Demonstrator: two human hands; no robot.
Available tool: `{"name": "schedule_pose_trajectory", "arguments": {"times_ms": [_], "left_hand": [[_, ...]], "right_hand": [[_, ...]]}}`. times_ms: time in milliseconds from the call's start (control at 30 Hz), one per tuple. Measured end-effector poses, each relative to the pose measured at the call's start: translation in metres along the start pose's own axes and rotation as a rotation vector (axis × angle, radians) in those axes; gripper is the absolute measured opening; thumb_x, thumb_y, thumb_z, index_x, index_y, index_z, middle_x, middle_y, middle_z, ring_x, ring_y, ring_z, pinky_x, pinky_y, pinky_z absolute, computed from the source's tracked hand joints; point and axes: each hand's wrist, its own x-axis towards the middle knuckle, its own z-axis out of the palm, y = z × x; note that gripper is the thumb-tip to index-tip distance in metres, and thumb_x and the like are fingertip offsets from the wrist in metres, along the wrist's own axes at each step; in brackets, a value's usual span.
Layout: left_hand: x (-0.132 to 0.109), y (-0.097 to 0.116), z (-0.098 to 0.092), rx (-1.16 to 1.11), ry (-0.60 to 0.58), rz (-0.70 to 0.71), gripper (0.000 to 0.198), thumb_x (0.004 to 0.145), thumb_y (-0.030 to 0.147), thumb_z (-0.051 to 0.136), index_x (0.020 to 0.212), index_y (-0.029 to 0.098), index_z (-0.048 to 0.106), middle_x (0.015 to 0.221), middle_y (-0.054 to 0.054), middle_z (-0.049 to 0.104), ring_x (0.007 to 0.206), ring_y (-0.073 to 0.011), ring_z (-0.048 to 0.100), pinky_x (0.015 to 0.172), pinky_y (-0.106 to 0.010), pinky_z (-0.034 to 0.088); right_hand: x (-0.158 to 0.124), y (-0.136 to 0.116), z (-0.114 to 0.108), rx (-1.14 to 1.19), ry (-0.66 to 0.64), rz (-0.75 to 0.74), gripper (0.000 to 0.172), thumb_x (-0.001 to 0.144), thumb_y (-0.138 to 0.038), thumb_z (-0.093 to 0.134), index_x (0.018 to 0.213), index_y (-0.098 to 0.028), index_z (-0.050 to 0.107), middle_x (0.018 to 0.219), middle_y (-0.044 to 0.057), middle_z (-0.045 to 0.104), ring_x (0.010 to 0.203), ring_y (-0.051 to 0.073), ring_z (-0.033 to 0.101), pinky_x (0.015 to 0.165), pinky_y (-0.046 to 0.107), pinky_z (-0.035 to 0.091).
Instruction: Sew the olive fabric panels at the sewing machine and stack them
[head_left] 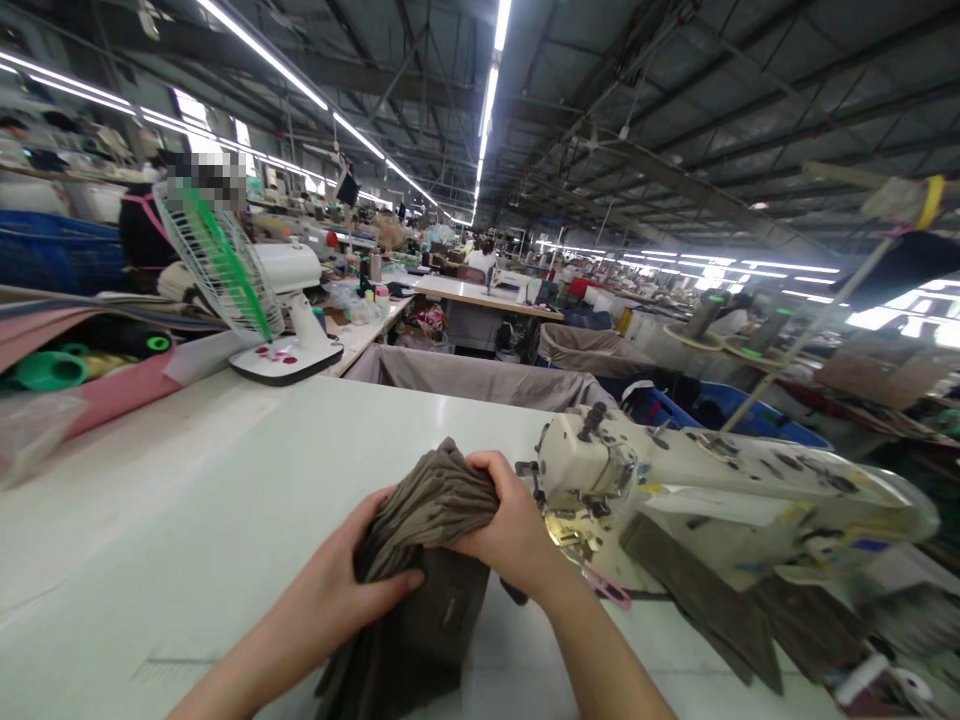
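Observation:
A bundle of dark olive-brown fabric pieces (442, 500) is gathered between my two hands above the pale tabletop (247, 490). My left hand (375, 560) grips its left side, thumb across the front. On the right side my right hand (506, 520) closes over the folded layers, fingers partly hidden. The lower part of the bundle hangs toward me, with a small label-like patch on it. Just right of my right hand stands a cream sewing machine (600, 460), and a pink-handled tool (606, 585) lies by its needle plate.
More olive fabric pieces (705, 600) lie under the machine's arm. A white fan with a green blade (289, 355) stands at the table's far left, near rolled material and thread cones (52, 370). Cloth-lined bins (480, 380) sit beyond the table's far edge. People work in the background.

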Motion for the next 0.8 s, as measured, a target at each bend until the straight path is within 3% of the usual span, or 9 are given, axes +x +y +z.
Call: {"name": "schedule_pose_trajectory", "arguments": {"times_ms": [67,133,233,367,600,800], "left_hand": [[-0.003,0.006,0.008,0.036,0.097,0.001,0.054,0.073,0.044,0.071,0.122,0.024,0.059,0.118,-0.007,0.075,0.110,-0.0320,0.070,0.099,-0.043,0.057],[-0.006,0.008,0.015,0.045,0.175,-0.005,0.048,0.073,0.048,0.071,0.114,0.024,0.061,0.106,-0.005,0.077,0.098,-0.0310,0.073,0.090,-0.041,0.060],[-0.010,0.012,0.023,0.041,0.244,-0.017,0.048,0.071,0.049,0.072,0.110,0.023,0.062,0.100,-0.005,0.078,0.092,-0.0301,0.074,0.084,-0.039,0.062],[-0.015,0.020,0.029,0.050,0.241,-0.044,0.049,0.067,0.047,0.074,0.108,0.023,0.063,0.098,-0.005,0.078,0.092,-0.0308,0.074,0.085,-0.041,0.061],[-0.019,0.028,0.035,0.003,0.198,-0.093,0.047,0.067,0.047,0.073,0.107,0.022,0.064,0.100,-0.005,0.078,0.094,-0.0315,0.074,0.086,-0.041,0.061],[-0.018,0.043,0.035,-0.013,0.313,-0.105,0.047,0.064,0.047,0.072,0.102,0.022,0.062,0.096,-0.006,0.077,0.092,-0.0322,0.072,0.085,-0.043,0.060]], "right_hand": [[-0.010,-0.004,-0.006,-0.146,0.128,-0.194,0.062,0.071,-0.024,0.084,0.126,-0.023,0.055,0.124,0.008,0.063,0.115,0.027,0.059,0.100,0.044,0.049],[-0.023,-0.007,-0.011,-0.269,0.217,-0.377,0.061,0.080,-0.018,0.076,0.135,-0.023,0.050,0.133,0.012,0.057,0.127,0.028,0.052,0.110,0.050,0.042],[-0.041,-0.012,-0.014,-0.373,0.266,-0.519,0.044,0.090,-0.014,0.069,0.130,-0.023,0.054,0.122,0.010,0.061,0.119,0.026,0.055,0.107,0.050,0.044],[-0.053,-0.020,-0.018,-0.419,0.270,-0.562,0.026,0.094,-0.011,0.066,0.117,-0.023,0.061,0.103,0.006,0.065,0.100,0.023,0.062,0.095,0.045,0.049],[-0.057,-0.027,-0.027,-0.444,0.288,-0.576,0.013,0.098,-0.011,0.058,0.101,-0.023,0.062,0.094,0.005,0.069,0.091,0.021,0.064,0.086,0.042,0.050],[-0.069,-0.027,-0.031,-0.364,0.129,-0.578,0.008,0.101,-0.016,0.057,0.103,-0.024,0.060,0.095,0.002,0.076,0.088,0.018,0.071,0.086,0.036,0.052]]}}
